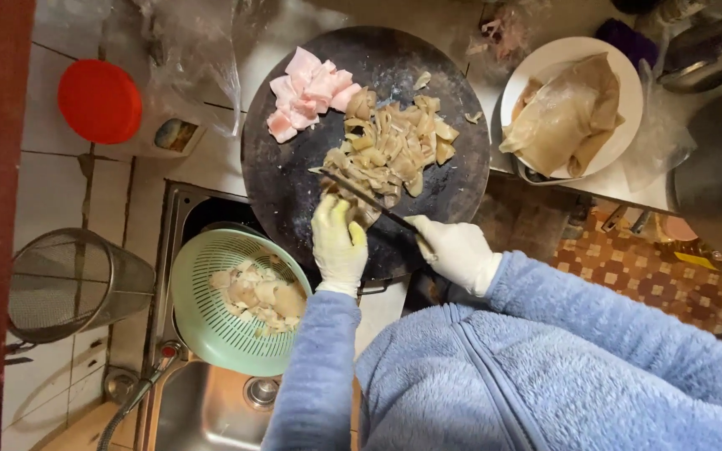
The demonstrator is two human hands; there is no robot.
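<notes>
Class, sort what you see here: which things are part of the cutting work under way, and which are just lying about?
In use:
left hand, on the pale strips
right hand, grip on the knife
round board
pink meat cubes

Lying about:
green colander of pieces
white plate with pale meat
red lid
mesh strainer
sink

Views: one, worn on the head.
Direction: straight down over the person's chest and blue fleece sleeves.
Nearness: close; both hands sit mid-frame.
Reach: round dark board beyond the hands, sink beside the left hand.
Shared: no second view.
</notes>
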